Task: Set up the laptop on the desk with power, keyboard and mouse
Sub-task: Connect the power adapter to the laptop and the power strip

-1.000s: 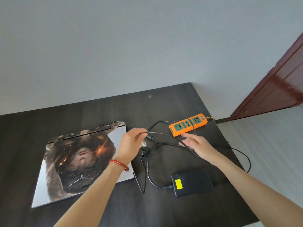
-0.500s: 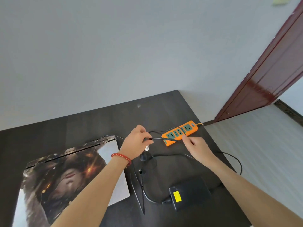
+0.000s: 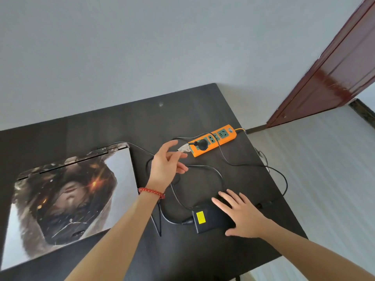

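Head view, what changed: half a second ago both hands worked a cable at the power strip; now a black plug sits in its near socket, so mains power looks connected.
Left hand: lifted off the cable, fingers spread loose and holding nothing, tips just short of the strip's near end, where a pale scrap lies that I cannot identify.
Right hand: has dropped back from the strip and now lies flat, fingers wide, on the power brick, pressing rather than gripping.
Laptop: lid closed, flat on the table, left of the left wrist; a thin cable runs off its back corner, though whether it is plugged in there I cannot tell.
Task meaning: power likely done; opening the lid remains, and no keyboard or mouse is in view.
Edges: the strip's far end nearly reaches the table's right edge, beyond the left fingertips; a loop of cord hangs over that edge.
Open room: bare table lies beyond the fingers toward the wall and below the brick toward the near edge; slack cable loops between the hands could snag.
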Action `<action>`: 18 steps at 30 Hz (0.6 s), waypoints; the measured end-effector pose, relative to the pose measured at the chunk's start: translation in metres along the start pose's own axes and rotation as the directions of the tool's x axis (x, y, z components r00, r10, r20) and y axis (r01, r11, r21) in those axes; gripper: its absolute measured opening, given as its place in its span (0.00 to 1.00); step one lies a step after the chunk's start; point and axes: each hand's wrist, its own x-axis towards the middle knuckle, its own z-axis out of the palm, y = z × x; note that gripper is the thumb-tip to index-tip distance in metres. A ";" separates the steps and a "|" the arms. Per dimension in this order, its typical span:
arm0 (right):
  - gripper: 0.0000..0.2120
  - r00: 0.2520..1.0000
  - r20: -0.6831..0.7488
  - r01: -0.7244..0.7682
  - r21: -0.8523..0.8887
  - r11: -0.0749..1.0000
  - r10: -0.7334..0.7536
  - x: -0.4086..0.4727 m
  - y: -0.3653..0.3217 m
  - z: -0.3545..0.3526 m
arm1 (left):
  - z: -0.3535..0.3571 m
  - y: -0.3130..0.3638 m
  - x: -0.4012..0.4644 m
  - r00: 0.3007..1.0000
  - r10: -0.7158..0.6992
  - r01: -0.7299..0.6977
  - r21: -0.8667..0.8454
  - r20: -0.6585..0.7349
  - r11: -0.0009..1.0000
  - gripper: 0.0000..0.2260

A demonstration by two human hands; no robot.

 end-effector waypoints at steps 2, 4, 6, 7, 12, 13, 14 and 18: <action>0.45 1.000 0.006 -0.019 -0.046 0.999 0.020 0.006 0.007 0.001 | 0.001 -0.001 0.001 0.996 0.012 -0.008 0.038 -0.084 0.999 0.15; 0.45 1.000 0.003 0.004 -0.078 0.997 -0.004 0.014 0.010 -0.002 | 0.000 0.002 0.003 0.984 0.042 -0.040 0.016 -0.176 0.999 0.14; 0.41 0.997 -0.004 0.073 -0.081 0.994 -0.073 0.019 0.011 -0.007 | -0.002 0.008 0.005 0.968 0.080 -0.085 -0.011 -0.237 0.996 0.12; 0.38 0.994 -0.020 0.105 -0.086 0.991 -0.107 0.021 0.013 -0.012 | -0.002 0.013 0.006 0.959 0.104 -0.111 -0.013 -0.262 0.994 0.12; 0.31 0.940 -0.233 0.208 -0.189 0.960 -0.249 0.031 0.023 -0.079 | -0.013 0.046 0.015 0.887 0.211 -0.245 -0.031 -0.411 0.969 0.11; 0.31 0.912 -0.305 0.212 -0.224 0.951 -0.275 0.034 0.025 -0.099 | -0.017 0.054 0.019 0.870 0.232 -0.273 -0.032 -0.436 0.962 0.12; 0.31 0.886 -0.369 0.198 -0.248 0.948 -0.281 0.038 0.026 -0.121 | -0.022 0.064 0.024 0.849 0.253 -0.302 -0.034 -0.463 0.953 0.12; 0.32 0.802 -0.554 0.095 -0.248 0.964 -0.221 0.070 0.036 -0.214 | -0.045 0.113 0.052 0.768 0.321 -0.429 -0.073 -0.554 0.900 0.12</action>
